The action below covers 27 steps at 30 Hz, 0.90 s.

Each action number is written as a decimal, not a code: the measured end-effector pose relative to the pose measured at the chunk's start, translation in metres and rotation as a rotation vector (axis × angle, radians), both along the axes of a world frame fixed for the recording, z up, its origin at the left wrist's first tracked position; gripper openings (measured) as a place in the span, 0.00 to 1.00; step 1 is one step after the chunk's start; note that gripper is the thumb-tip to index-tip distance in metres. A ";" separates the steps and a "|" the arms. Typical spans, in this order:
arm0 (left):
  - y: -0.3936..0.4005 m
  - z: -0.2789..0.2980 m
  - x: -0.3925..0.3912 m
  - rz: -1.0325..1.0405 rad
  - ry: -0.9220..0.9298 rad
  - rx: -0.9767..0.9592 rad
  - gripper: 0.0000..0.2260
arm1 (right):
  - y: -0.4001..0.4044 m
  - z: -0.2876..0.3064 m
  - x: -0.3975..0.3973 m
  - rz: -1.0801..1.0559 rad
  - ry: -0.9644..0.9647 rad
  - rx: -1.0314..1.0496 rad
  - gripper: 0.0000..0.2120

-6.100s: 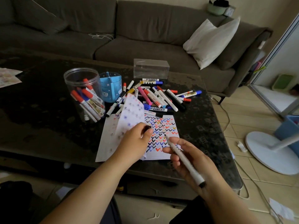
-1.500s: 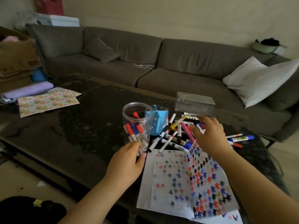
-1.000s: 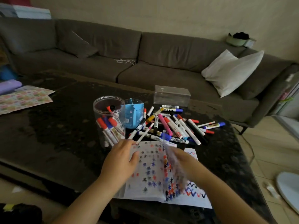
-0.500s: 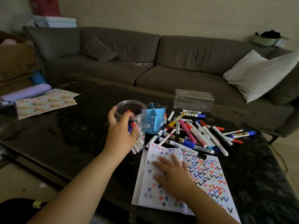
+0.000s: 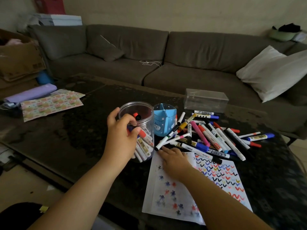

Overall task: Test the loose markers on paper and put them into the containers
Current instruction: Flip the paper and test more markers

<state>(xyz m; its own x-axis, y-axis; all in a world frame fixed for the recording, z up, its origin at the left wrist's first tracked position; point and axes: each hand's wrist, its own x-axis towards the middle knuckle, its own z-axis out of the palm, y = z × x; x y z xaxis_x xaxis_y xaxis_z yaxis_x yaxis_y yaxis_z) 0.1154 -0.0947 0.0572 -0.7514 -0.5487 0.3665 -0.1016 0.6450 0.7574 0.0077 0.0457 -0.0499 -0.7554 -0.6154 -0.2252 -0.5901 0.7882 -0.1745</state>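
A clear plastic jar [image 5: 146,113] holding several markers stands on the dark table, and my left hand [image 5: 121,138] grips its side. Right of it stands a blue divided pen holder [image 5: 164,122]. A heap of loose markers [image 5: 207,136] lies behind a white paper [image 5: 221,176] covered with coloured test marks. My right hand [image 5: 174,161] rests flat on the paper's upper left part, fingers straight, fingertips near a white marker with a black cap [image 5: 166,140].
A clear rectangular box [image 5: 206,100] stands behind the markers. Patterned paper [image 5: 49,103] and a purple roll [image 5: 31,93] lie at the table's left. A grey sofa [image 5: 166,63] with a white pillow [image 5: 272,72] runs behind the table.
My left hand moved from the paper's edge up to the jar and took hold of it. My right hand laid the sheet down and slid forward toward the marker heap.
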 end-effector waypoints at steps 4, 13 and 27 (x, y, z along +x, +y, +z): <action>0.004 0.006 0.003 -0.013 0.002 0.004 0.08 | 0.003 -0.001 -0.005 -0.063 -0.056 -0.157 0.25; 0.025 -0.006 -0.007 -0.094 0.006 0.031 0.08 | 0.023 0.009 -0.006 -0.139 -0.184 -0.415 0.22; 0.027 -0.006 -0.005 -0.086 -0.017 -0.084 0.05 | 0.060 0.026 0.012 -0.167 -0.150 -0.347 0.17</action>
